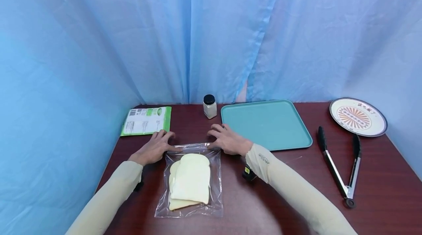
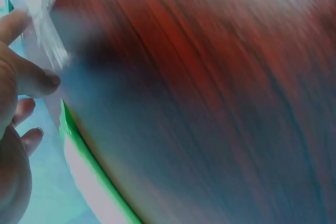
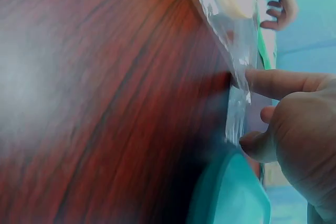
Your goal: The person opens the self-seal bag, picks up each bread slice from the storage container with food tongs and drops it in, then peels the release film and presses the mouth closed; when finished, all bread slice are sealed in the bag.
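Note:
A clear zip bag (image 1: 215,191) lies flat on the table with two overlapping slices of white bread (image 1: 192,180) inside. At its top left corner, my left hand (image 1: 155,148) touches the zip strip with an outstretched thumb, the other fingers spread and bent above the table. My right hand (image 1: 229,141) mirrors it at the top right corner, its thumb on the strip. In the right wrist view a straight digit of the right hand (image 3: 310,124) meets the wrinkled plastic (image 3: 239,51). The left wrist view shows the left hand (image 2: 16,87) beside the bag's edge (image 2: 47,30).
Behind the left hand lies a green and white packet (image 1: 146,121). A small jar with a black lid (image 1: 210,107) stands at the back. Right of it are a teal tray (image 1: 267,125), black-tipped metal tongs (image 1: 339,176) and a patterned plate (image 1: 379,127). Blue curtains (image 1: 217,37) enclose the table.

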Demonstrator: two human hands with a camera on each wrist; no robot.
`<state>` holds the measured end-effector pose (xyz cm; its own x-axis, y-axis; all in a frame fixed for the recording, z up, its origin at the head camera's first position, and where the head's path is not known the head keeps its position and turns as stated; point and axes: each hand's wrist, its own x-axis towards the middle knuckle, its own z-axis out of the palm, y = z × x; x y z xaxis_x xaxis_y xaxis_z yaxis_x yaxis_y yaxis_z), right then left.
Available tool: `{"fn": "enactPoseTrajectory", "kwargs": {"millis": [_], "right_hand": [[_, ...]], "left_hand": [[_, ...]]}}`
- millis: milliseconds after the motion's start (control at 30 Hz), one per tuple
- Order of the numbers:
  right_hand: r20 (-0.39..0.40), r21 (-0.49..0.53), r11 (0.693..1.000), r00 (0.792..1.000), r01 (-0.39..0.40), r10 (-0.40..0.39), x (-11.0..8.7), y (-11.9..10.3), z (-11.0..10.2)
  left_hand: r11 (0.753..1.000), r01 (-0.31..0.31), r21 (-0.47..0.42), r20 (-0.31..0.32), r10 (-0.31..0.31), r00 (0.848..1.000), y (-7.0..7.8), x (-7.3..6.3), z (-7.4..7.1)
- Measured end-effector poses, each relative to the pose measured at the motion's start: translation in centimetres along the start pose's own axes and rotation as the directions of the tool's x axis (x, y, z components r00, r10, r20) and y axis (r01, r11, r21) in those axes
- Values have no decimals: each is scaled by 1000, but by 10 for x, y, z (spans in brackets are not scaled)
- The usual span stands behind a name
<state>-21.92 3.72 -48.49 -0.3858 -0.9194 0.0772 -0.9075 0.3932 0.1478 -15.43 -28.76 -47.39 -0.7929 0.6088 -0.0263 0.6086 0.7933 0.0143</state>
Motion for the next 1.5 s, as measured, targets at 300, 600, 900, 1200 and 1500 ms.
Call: {"fn": "enactPoseTrajectory", "kwargs": {"millis": [300,600,900,1200,1500], "right_hand": [[25,-43,999,999,-21,22,-17,4,-4],[52,11,996,995,-89,89,-32,3,-7],[128,165,962,972,-217,197,-37,3,-11],[101,150,955,965,-257,243,-38,2,-8],[119,138,952,959,-272,257,-35,-2,-8]], "left_hand": [[998,41,51,-21,-40,999,-11,-23,1],[995,68,79,-4,-68,998,-15,-36,5],[989,71,126,-8,-71,997,-20,-43,13],[952,70,298,-11,-70,998,-27,-32,9],[950,99,298,-11,-100,995,-28,-25,5]]}}
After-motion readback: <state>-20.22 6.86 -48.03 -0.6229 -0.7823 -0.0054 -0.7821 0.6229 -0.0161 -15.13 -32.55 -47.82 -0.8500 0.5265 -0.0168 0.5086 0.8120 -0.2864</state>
